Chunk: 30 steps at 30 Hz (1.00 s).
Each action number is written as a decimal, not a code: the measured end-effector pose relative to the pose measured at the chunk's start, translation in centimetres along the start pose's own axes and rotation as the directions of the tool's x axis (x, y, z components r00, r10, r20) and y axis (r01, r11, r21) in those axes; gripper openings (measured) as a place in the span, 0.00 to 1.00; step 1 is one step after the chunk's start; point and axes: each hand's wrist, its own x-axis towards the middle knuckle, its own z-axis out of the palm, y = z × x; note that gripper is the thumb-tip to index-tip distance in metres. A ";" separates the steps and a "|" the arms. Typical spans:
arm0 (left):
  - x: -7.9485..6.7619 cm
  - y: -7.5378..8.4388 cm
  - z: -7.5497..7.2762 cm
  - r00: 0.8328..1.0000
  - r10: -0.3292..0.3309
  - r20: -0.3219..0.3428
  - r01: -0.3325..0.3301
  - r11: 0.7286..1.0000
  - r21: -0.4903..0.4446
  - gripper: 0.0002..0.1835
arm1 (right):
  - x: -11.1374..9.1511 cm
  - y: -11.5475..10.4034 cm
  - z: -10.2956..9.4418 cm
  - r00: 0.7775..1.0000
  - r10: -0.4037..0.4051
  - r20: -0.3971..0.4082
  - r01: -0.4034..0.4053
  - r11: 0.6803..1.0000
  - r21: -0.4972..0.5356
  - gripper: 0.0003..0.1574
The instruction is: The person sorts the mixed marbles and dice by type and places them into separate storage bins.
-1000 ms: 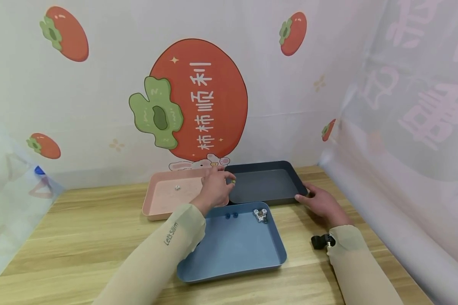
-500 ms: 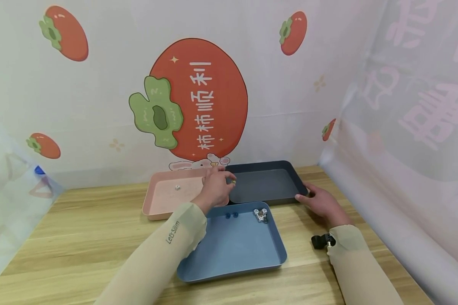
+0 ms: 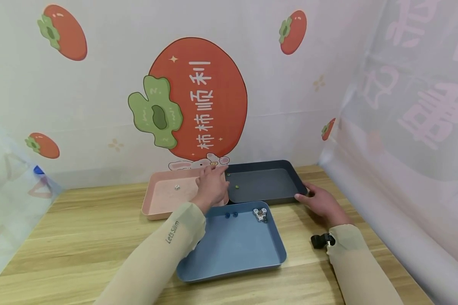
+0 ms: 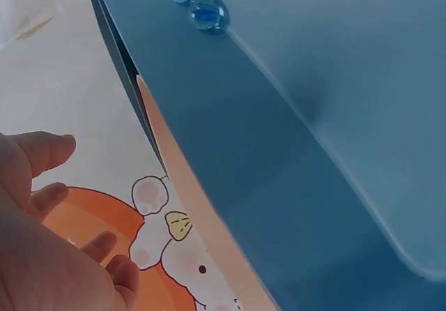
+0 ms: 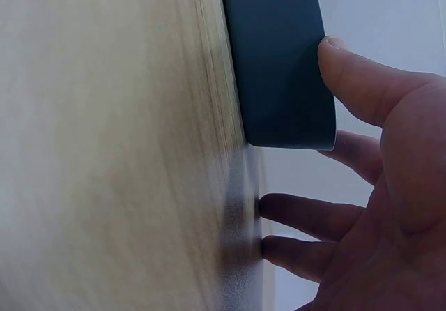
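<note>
My left hand (image 3: 210,185), fingers loosely spread and holding nothing, is over the right part of the pink tray (image 3: 162,201), beside the dark grey tray (image 3: 267,184). Two small yellow-green marbles (image 3: 237,187) lie at the left end of the dark tray. At that tray's front right corner, my right hand (image 3: 322,204) holds the wall between thumb (image 5: 355,74) and index finger, with the other fingers spread behind. A single white die (image 3: 177,187) sits in the pink tray. The left wrist view shows the left fingers (image 4: 49,150) apart.
In front stands a blue tray (image 3: 233,250) with two blue marbles (image 3: 231,215) along its back wall and a cluster of white dice (image 3: 260,214) in its back right corner. A printed cloth wall (image 3: 282,97) rises behind the wooden table (image 3: 99,237).
My left hand has let go of a yellow-green marble and drawn slightly left. Two marbles now show in the dark tray. The right hand stays at the tray's corner.
</note>
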 end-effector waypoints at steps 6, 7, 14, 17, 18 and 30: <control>-0.1 -0.5 0.1 1.000 0.006 0.007 -0.006 1.000 0.017 0.30 | 0.1 0.0 -0.1 1.000 -0.005 -0.003 0.005 1.000 -0.005 0.56; -0.2 -0.5 0.1 1.000 0.007 0.009 -0.007 1.000 0.018 0.30 | 0.0 0.0 -0.1 1.000 -0.006 -0.001 0.006 1.000 -0.006 0.57; -0.2 -0.4 0.1 1.000 -0.003 0.026 0.003 1.000 -0.003 0.31 | 0.0 0.1 0.0 1.000 -0.002 0.000 0.002 1.000 -0.014 0.58; -0.3 -0.5 0.1 0.999 -0.005 0.042 0.005 1.000 -0.004 0.32 | 0.0 0.0 0.1 1.000 0.003 -0.004 -0.003 1.000 -0.011 0.57; -0.3 -0.5 0.1 0.999 -0.003 0.046 0.003 1.000 -0.002 0.32 | -0.1 0.0 0.1 1.000 0.004 -0.004 -0.005 1.000 -0.007 0.57; -0.5 -0.5 -0.2 0.996 0.026 0.080 -0.025 1.000 -0.011 0.33 | -0.1 -0.1 0.2 1.000 -0.002 -0.016 0.002 1.000 -0.002 0.55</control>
